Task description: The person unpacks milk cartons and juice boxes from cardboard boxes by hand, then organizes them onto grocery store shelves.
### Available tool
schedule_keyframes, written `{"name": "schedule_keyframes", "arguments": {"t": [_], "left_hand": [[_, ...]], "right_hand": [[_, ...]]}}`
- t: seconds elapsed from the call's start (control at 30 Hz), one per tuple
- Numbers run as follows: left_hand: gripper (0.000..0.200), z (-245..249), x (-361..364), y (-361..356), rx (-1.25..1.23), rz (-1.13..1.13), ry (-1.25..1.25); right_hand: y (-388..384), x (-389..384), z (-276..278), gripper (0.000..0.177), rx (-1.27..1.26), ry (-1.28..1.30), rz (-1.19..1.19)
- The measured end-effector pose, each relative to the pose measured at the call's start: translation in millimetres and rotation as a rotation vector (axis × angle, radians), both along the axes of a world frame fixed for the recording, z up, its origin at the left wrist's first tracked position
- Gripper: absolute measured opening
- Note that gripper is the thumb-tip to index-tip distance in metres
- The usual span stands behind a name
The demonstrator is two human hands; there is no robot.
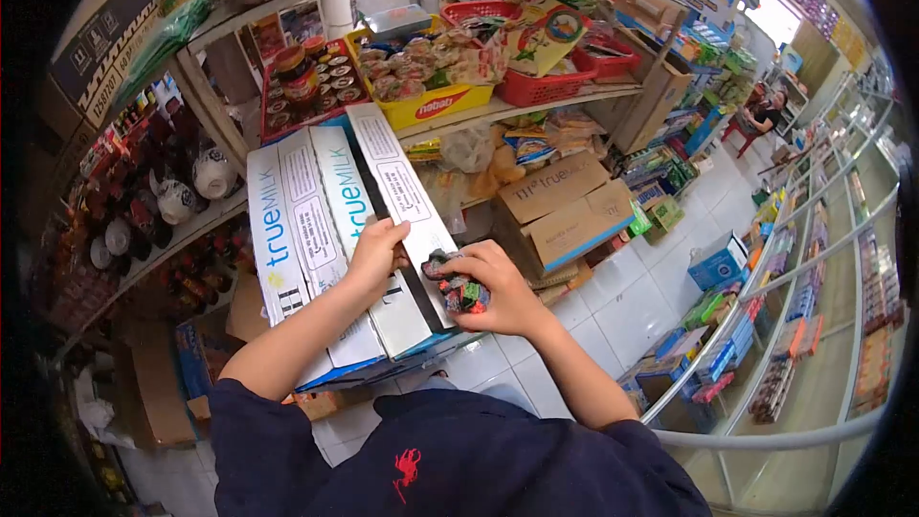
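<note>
Milk box (316, 220) and bundle (459, 289) in hands (376, 251) (503, 295)

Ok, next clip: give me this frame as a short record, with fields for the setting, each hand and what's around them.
setting: shop aisle with stocked shelves
left hand: fingers curled over a top flap of the milk carton
right hand: closed on a small dark patterned bundle, at the carton's open seam
behind: yellow basket of packets, red basket, cardboard boxes
unclear: what the bundle is

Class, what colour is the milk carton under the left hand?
The carton is white with blue-green lettering; the head view shows it.
</note>
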State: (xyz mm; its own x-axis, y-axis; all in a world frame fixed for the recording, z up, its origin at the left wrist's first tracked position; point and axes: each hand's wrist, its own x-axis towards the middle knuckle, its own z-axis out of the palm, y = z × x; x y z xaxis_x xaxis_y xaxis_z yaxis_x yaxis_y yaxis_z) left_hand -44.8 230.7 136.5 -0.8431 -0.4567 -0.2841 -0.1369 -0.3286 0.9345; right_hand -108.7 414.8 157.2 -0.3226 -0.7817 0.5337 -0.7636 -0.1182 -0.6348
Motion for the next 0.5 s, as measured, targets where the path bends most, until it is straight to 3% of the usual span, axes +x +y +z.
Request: {"name": "schedule_keyframes", "arguments": {"t": [0.13,0.3,0.4,0.5], "left_hand": [[0.033,4,4,1,0.018,-0.020,0.029],[0.033,3,5,-1,0.145,0.020,0.049],[0.035,-2,5,-2,0.205,0.106,0.013],[0.039,0,9,-3,0.160,0.013,0.050]], "right_hand": [[-30,-28,0,0.040,0.076,-0.014,-0.019],[-93,-75,-15,0.032,-0.119,0.067,-0.027],[-132,-100,-16,0.033,-0.110,0.151,0.009],[-171,-122,-17,0.036,-0.108,0.144,0.042]]}}
